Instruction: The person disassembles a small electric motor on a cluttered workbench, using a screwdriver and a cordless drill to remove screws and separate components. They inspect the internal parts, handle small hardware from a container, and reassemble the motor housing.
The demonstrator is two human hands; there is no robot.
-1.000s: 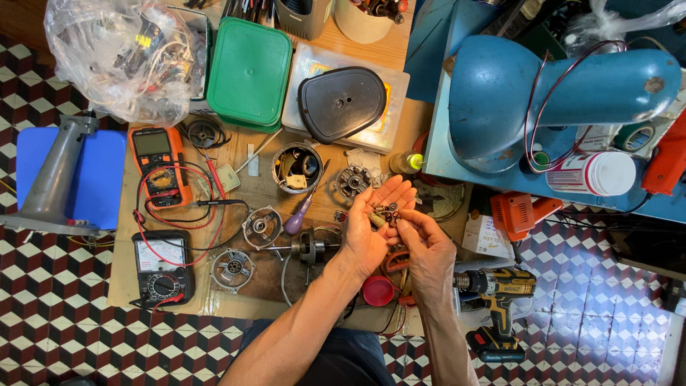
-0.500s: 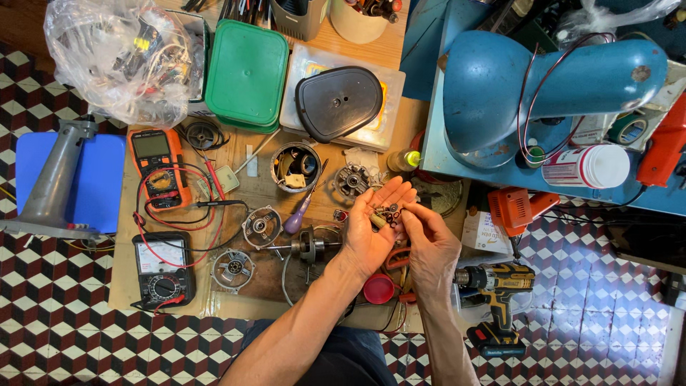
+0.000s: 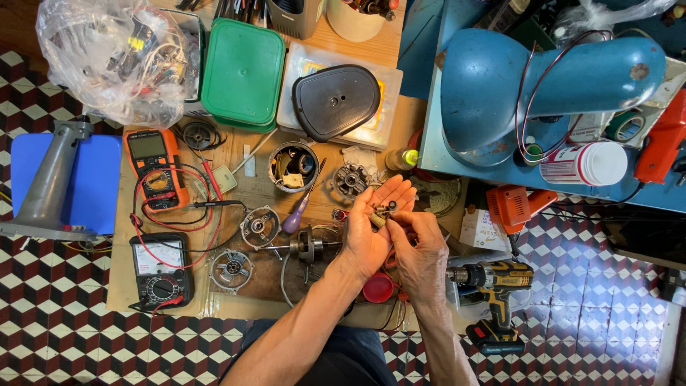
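My left hand (image 3: pixel 373 227) lies palm up over the low wooden table (image 3: pixel 250 186), with several small dark metal parts (image 3: pixel 381 212) resting in its palm. My right hand (image 3: pixel 421 250) is beside it and pinches at those parts with thumb and forefinger. Just left of my hands lie a motor rotor on its shaft (image 3: pixel 306 246), a purple-handled screwdriver (image 3: pixel 296 216) and round metal motor end caps (image 3: pixel 259 226). A toothed motor part (image 3: pixel 350 179) sits above my left hand.
An orange multimeter (image 3: pixel 151 168) and a black analog meter (image 3: pixel 158 270) with red leads lie at the left. Behind stand a green box (image 3: pixel 243 71), a black lid (image 3: pixel 336 101), and a blue machine body (image 3: pixel 529 78). A yellow cordless drill (image 3: pixel 493 286) lies on the right.
Both hands stay together over the table; the fingers of my right hand shifted slightly on the small parts. The view drifted a little.
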